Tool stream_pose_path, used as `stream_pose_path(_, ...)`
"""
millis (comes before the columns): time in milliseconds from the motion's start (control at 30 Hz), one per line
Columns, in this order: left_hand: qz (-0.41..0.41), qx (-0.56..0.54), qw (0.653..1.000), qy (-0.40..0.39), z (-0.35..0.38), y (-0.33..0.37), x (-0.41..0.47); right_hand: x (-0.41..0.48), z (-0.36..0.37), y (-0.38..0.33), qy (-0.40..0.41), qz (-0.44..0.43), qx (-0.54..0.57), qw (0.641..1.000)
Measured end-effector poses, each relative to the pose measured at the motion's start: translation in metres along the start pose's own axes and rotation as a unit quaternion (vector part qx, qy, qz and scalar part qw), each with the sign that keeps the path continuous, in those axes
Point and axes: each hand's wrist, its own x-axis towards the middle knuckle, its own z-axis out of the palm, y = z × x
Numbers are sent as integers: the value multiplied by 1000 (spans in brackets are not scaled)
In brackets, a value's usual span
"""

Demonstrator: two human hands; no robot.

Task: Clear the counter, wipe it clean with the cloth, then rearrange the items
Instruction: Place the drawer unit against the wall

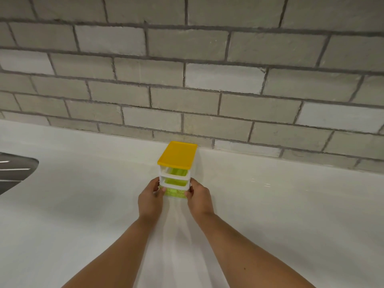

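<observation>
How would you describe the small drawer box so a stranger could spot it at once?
Follow the grey brick wall down to the white counter. Near the middle, close to the wall, the left hand and right hand hold a small drawer box. Its yellow top and green drawers are the only bright colours there.

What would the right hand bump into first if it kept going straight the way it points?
The right hand grips the side of the yellow-topped drawer box, so that is met first. Pushing on with the box, it would probably reach the brick wall just behind, though depth is unclear.
</observation>
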Motion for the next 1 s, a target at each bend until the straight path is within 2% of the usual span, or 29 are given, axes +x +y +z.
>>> stream_pose_path(100, -4, 19, 1000, 3, -1, 4, 0, 2, -4, -2, -21, 9, -24, 999)
stream_pose_path(267, 5, 78, 997, -4, -3, 13, 3, -2, -12, -7, -80, 18, -144, 986)
stream_pose_path(400, 4, 84, 996, 44, -9, 25, 4, -12, -26, -11, -64, 37, -127, 989)
stream_pose_path(500, 23, 50, 993, 107, -14, 46, 1, -21, -42, -14, -53, 39, -125, 990)
stream_pose_path(567, 39, 19, 993, 111, -15, 64, -4, -27, -55, -15, -43, 44, -124, 990)
stream_pose_path(667, 66, -29, 995, 74, -8, 88, -18, -37, -79, -21, -10, 45, -116, 992)
stream_pose_path(800, 90, -77, 993, -26, 12, 115, -43, -55, -115, -30, 40, 51, -105, 992)
stream_pose_path(1000, 57, -123, 982, -131, 46, 153, -85, -96, -175, -15, 95, 99, -135, 981)
